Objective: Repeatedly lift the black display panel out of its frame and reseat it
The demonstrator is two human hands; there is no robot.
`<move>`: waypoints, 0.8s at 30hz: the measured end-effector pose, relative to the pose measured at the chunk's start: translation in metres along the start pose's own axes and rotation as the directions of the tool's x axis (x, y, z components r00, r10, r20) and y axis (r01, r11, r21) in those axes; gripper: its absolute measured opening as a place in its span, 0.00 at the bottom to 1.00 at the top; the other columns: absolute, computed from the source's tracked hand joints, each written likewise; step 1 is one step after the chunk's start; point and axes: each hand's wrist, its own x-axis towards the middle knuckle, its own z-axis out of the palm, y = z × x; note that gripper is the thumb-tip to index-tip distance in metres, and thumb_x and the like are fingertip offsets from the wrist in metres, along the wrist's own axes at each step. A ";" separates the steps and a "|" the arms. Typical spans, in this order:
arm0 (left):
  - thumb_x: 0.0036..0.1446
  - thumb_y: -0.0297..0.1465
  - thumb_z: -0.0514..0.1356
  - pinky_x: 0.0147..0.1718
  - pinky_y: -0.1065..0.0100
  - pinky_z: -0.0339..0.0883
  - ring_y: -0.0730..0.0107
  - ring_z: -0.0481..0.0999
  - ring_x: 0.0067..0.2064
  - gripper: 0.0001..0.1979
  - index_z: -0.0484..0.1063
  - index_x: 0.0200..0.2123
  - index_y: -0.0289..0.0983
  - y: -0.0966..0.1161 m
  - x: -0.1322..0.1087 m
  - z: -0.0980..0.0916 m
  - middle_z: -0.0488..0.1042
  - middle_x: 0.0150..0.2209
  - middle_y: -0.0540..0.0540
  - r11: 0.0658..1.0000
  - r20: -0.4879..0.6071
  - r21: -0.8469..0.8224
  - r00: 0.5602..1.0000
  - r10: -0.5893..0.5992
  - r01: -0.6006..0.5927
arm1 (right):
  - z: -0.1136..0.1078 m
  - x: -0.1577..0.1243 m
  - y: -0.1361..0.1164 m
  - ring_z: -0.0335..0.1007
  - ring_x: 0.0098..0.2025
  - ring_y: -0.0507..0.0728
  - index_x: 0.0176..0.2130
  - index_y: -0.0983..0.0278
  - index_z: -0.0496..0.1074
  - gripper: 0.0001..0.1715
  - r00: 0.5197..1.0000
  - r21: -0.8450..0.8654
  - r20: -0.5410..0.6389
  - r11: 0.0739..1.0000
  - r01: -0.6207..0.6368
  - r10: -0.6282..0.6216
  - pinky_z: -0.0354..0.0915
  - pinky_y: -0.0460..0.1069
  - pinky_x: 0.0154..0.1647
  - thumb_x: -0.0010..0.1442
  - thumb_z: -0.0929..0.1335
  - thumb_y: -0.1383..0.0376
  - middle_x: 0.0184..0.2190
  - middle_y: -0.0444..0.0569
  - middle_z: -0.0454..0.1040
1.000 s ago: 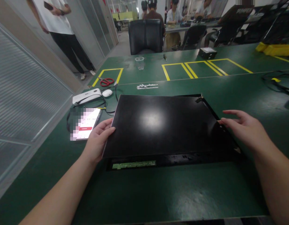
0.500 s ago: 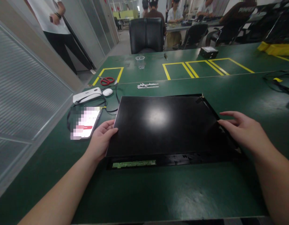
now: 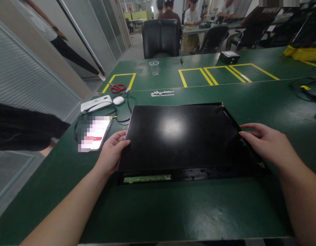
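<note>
A black LCD screen panel (image 3: 158,147) lies over a black back cover (image 3: 193,175), offset so that the cover's near strip and right rim show. My left hand (image 3: 113,150) is closed on the panel's left edge, thumb on top and fingers underneath. At the right rim of the cover, my right hand (image 3: 268,140) pinches the edge between thumb and forefinger. A green circuit strip (image 3: 147,178) shows in the cover's near left part. What joins the panel and cover underneath is hidden.
Left of the panel are a lit phone (image 3: 97,135), a white power strip (image 3: 96,103), a white mouse (image 3: 118,100) and red scissors (image 3: 118,88). Farther back stand a plastic cup (image 3: 154,67) and a black box (image 3: 229,57). A passer-by's leg (image 3: 27,126) is beside the table.
Both hands and the panel have hardly moved. At the left, the standing person has leaned and stepped, bringing a dark-clothed leg into view by the table.
</note>
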 end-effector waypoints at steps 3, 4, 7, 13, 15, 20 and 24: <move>0.35 0.28 0.76 0.34 0.66 0.75 0.60 0.83 0.33 0.27 0.78 0.43 0.37 0.000 0.000 0.001 0.83 0.32 0.49 1.000 -0.014 -0.015 1.000 -0.006 0.005 | -0.001 0.000 0.000 0.81 0.38 0.68 0.47 0.52 0.82 0.31 1.000 0.010 0.012 1.000 -0.010 0.010 0.69 0.61 0.40 0.47 0.71 0.43 0.31 0.47 0.84; 0.35 0.28 0.76 0.33 0.67 0.74 0.61 0.83 0.33 0.27 0.78 0.43 0.37 0.001 0.000 0.001 0.83 0.31 0.50 1.000 -0.017 -0.021 1.000 -0.007 0.007 | -0.001 0.000 0.000 0.81 0.38 0.68 0.47 0.52 0.82 0.31 1.000 0.010 0.019 1.000 -0.014 0.014 0.69 0.60 0.39 0.47 0.71 0.43 0.31 0.47 0.84; 0.34 0.28 0.77 0.33 0.67 0.75 0.62 0.83 0.32 0.27 0.78 0.42 0.37 0.000 0.000 0.001 0.84 0.32 0.50 0.999 -0.021 -0.038 1.000 -0.018 0.017 | -0.002 0.000 -0.001 0.80 0.38 0.67 0.47 0.52 0.82 0.30 1.000 -0.018 0.025 1.000 -0.018 0.018 0.68 0.60 0.39 0.47 0.71 0.43 0.31 0.47 0.84; 0.38 0.29 0.76 0.34 0.66 0.75 0.59 0.85 0.35 0.26 0.78 0.44 0.37 -0.001 0.001 -0.002 0.84 0.33 0.48 1.000 -0.007 -0.022 1.000 -0.016 0.015 | -0.001 0.000 0.000 0.80 0.37 0.66 0.48 0.52 0.82 0.30 0.999 -0.015 0.035 0.999 -0.031 0.031 0.69 0.59 0.36 0.49 0.71 0.43 0.33 0.47 0.84; 0.38 0.29 0.76 0.34 0.66 0.75 0.59 0.85 0.35 0.26 0.78 0.44 0.37 -0.001 0.001 -0.001 0.84 0.33 0.48 1.000 -0.011 -0.022 1.000 -0.013 0.012 | -0.001 0.000 -0.001 0.80 0.37 0.67 0.47 0.52 0.82 0.29 0.999 -0.025 0.025 1.000 -0.019 0.019 0.69 0.59 0.36 0.49 0.71 0.44 0.32 0.47 0.84; 0.34 0.29 0.76 0.33 0.68 0.74 0.65 0.83 0.31 0.27 0.78 0.43 0.36 -0.001 0.001 0.003 0.84 0.32 0.50 0.998 -0.042 -0.052 0.999 -0.028 0.025 | -0.002 0.002 -0.003 0.80 0.34 0.67 0.44 0.54 0.82 0.28 1.000 -0.067 0.006 0.998 0.006 -0.005 0.69 0.59 0.35 0.47 0.70 0.45 0.28 0.48 0.82; 0.32 0.28 0.76 0.32 0.69 0.74 0.68 0.81 0.29 0.28 0.78 0.42 0.36 -0.001 0.000 0.005 0.84 0.31 0.52 0.997 -0.055 -0.064 0.998 -0.037 0.033 | -0.003 0.002 -0.003 0.80 0.33 0.66 0.45 0.55 0.83 0.32 1.000 -0.032 0.019 0.999 0.011 -0.010 0.68 0.58 0.34 0.46 0.69 0.43 0.28 0.48 0.83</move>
